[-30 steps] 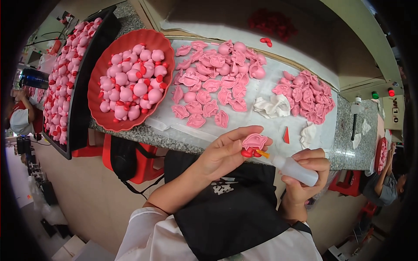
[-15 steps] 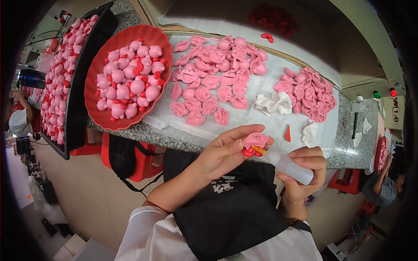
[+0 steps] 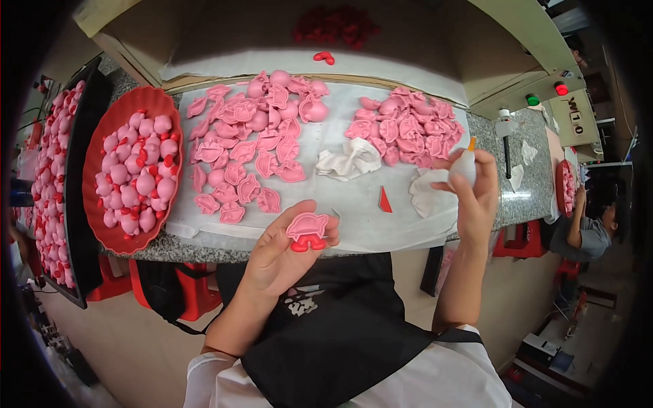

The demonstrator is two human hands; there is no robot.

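Pinching pink shell [image 3: 307, 223] in left fingers [image 3: 275, 243], lower centre; gripping bottle [image 3: 464, 165] in right fingers [image 3: 486, 168], mid-right, best upright against drips.

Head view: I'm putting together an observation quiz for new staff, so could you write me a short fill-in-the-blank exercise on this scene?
The left hand holds a pink shell together with a ____ piece.
The bottle is in the person's ____ hand.
The red bowl stands between the ____ tray and the loose pink pieces.
The red button sits just right of a ____ button.

Missing words: red; right; black; green.
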